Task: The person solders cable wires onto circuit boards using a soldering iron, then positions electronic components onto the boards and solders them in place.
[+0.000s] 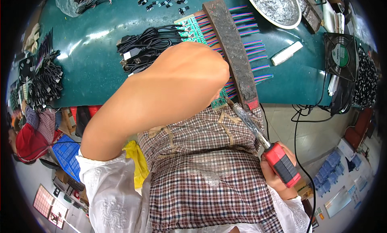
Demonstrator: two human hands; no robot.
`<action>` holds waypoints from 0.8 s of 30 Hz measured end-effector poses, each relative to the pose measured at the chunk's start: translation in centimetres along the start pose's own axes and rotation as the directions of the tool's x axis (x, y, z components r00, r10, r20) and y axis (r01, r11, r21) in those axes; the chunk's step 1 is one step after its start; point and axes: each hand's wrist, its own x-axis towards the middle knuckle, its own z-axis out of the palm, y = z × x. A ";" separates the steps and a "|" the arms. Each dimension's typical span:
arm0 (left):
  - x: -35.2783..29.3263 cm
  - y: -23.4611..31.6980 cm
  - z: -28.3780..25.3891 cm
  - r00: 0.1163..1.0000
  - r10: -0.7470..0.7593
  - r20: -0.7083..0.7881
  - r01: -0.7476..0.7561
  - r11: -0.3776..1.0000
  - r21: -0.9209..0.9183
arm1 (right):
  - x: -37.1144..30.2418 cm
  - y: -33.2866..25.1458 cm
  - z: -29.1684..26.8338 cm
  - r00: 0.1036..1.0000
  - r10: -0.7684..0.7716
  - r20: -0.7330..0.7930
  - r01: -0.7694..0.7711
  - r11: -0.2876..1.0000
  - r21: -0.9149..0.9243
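Observation:
My right hand (271,172) grips a soldering iron (283,166) by its red and black handle. The iron's tip reaches the near end of a row of green circuit boards (192,30). Over that row bends my left hand (197,65), its fingers curled down near the iron's tip; whatever they pinch is hidden beneath the hand. Black cables (151,40) with USB plugs run from the boards to the left. Thin multicoloured wires (250,26) stick out to the right, under a dark, worn bar (229,43) lying across them.
A bowl (278,9) of silvery scraps stands at the far right, near a white roll (287,53) and a black fan (340,56). Small black components (166,2) lie at the back. Cable bundles (45,82) hang at the left edge. The iron's black cord (305,168) trails by my right arm.

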 end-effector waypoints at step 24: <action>1.4 0.2 -0.5 0.991 0.134 -0.017 -0.132 0.990 0.054 | 0.0 -0.4 0.3 0.997 0.072 -0.037 -0.071 0.997 0.021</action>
